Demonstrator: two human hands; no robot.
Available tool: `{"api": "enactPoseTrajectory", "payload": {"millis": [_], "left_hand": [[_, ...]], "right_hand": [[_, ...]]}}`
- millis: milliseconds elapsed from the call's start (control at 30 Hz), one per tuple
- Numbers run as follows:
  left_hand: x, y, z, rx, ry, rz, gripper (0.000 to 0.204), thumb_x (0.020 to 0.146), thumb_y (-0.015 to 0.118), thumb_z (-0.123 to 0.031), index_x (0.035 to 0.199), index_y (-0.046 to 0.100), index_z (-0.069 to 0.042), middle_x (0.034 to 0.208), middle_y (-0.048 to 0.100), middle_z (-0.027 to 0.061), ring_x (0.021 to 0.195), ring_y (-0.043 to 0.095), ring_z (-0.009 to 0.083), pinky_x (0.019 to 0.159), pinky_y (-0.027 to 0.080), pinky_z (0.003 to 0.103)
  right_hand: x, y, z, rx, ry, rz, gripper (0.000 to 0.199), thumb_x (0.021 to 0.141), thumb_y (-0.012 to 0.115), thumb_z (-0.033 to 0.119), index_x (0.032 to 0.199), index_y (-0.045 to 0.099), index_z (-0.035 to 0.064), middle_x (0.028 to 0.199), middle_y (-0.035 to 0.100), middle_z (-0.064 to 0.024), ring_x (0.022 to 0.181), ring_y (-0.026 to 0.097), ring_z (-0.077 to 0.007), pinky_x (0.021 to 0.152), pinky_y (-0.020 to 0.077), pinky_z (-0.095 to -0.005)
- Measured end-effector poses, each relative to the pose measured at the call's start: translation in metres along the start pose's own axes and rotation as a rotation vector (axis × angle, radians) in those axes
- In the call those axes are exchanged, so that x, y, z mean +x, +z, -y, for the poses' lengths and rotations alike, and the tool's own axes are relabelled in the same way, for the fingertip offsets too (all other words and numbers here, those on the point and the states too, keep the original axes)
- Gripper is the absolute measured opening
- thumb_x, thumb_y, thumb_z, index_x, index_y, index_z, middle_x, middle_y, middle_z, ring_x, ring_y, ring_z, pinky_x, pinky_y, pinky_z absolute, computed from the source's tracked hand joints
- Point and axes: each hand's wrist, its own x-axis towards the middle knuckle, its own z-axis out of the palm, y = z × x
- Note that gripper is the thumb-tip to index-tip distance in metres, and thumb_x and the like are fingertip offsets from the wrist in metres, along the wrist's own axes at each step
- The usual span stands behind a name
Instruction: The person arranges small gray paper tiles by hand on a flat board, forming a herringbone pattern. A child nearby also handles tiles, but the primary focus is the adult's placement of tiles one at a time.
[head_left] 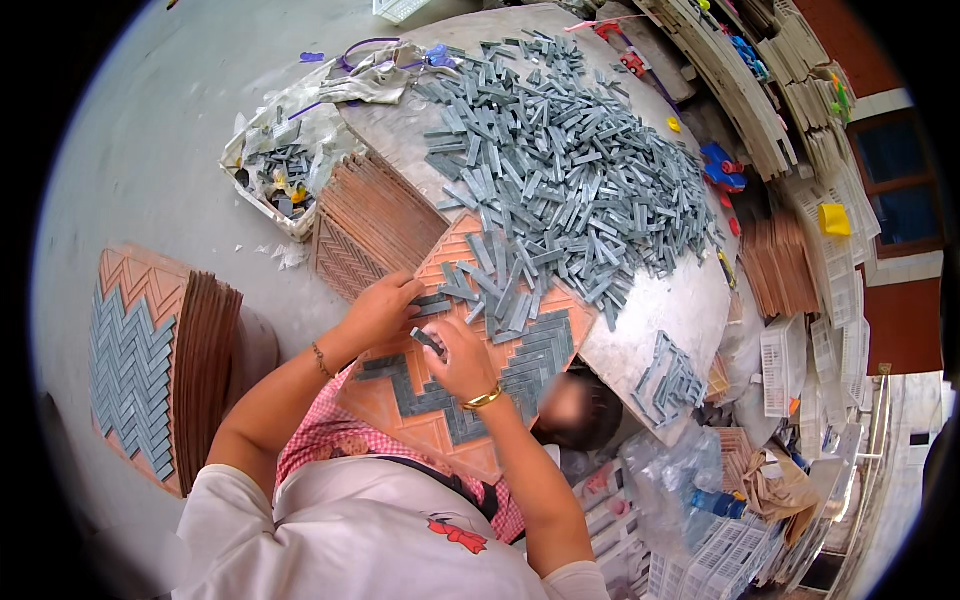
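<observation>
My right hand [462, 358] pinches a short grey tile strip [428, 342] between thumb and fingers above an orange grooved tray [400, 425]. Just beyond it, my left hand [388, 305] bends its fingertips down onto another grey tile strip [432, 304] at the tray's left side. The tray lies tilted in front of me, partly filled with strips in a herringbone pattern [535, 365]. Loose strips [495, 285] lie over its far part. My hands and forearms hide some of the grooves.
A big heap of grey strips [570, 160] covers the table [640, 320]. Stacked trays stand at the far left [205, 370] and behind my left hand [375, 220]. A white scrap crate [250, 190] sits beyond. Another person's head [585, 410] is close by the tray's right corner.
</observation>
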Motion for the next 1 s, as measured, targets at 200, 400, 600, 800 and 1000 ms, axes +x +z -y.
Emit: {"api": "enactPoseTrajectory", "payload": {"millis": [200, 400, 600, 800, 1000], "left_hand": [[0.004, 0.013, 0.000, 0.078, -0.084, -0.051, 0.027, 0.071, 0.067, -0.004, 0.096, 0.056, -0.005, 0.091, 0.054, 0.0131, 0.087, 0.056, 0.0345, 0.073, 0.048, 0.042], [-0.008, 0.011, 0.008, 0.101, 0.138, -0.062, 0.042, 0.074, 0.070, -0.015, 0.114, 0.059, -0.010, 0.097, 0.054, 0.0112, 0.092, 0.056, 0.0303, 0.077, 0.048, 0.039], [-0.007, 0.000, -0.006, 0.166, 0.143, -0.008, 0.048, 0.074, 0.070, -0.021, 0.119, 0.058, -0.010, 0.101, 0.053, 0.0102, 0.093, 0.056, 0.0288, 0.079, 0.048, 0.038], [-0.007, 0.007, 0.003, 0.128, 0.100, -0.047, 0.039, 0.073, 0.069, -0.016, 0.109, 0.059, -0.006, 0.095, 0.053, 0.0117, 0.088, 0.057, 0.0302, 0.075, 0.049, 0.038], [-0.042, -0.018, 0.007, -0.074, -0.105, -0.017, 0.030, 0.075, 0.061, 0.001, 0.104, 0.059, -0.002, 0.091, 0.053, 0.0143, 0.090, 0.056, 0.0336, 0.077, 0.047, 0.040]], "right_hand": [[-0.019, 0.037, -0.005, -0.026, 0.295, 0.053, 0.025, 0.069, 0.074, 0.007, 0.084, 0.055, 0.0014, 0.075, 0.061, -0.0142, 0.060, 0.060, -0.0290, 0.057, 0.0489, -0.0360], [-0.014, 0.029, 0.003, -0.086, 0.185, 0.085, 0.030, 0.071, 0.071, 0.007, 0.097, 0.058, 0.0047, 0.078, 0.063, -0.0162, 0.071, 0.062, -0.0352, 0.062, 0.0486, -0.0417], [-0.021, 0.024, -0.006, -0.131, 0.134, 0.219, 0.036, 0.073, 0.069, 0.005, 0.107, 0.059, 0.0081, 0.084, 0.064, -0.0147, 0.081, 0.062, -0.0340, 0.069, 0.0490, -0.0414], [-0.025, 0.017, -0.006, -0.075, -0.013, 0.100, 0.039, 0.073, 0.069, 0.005, 0.110, 0.059, 0.0054, 0.084, 0.064, -0.0119, 0.073, 0.062, -0.0301, 0.066, 0.0497, -0.0376], [-0.038, -0.007, 0.011, 0.147, 0.218, -0.010, 0.032, 0.076, 0.068, 0.004, 0.107, 0.061, 0.0018, 0.079, 0.062, -0.0108, 0.064, 0.060, -0.0217, 0.058, 0.0465, -0.0314]]}}
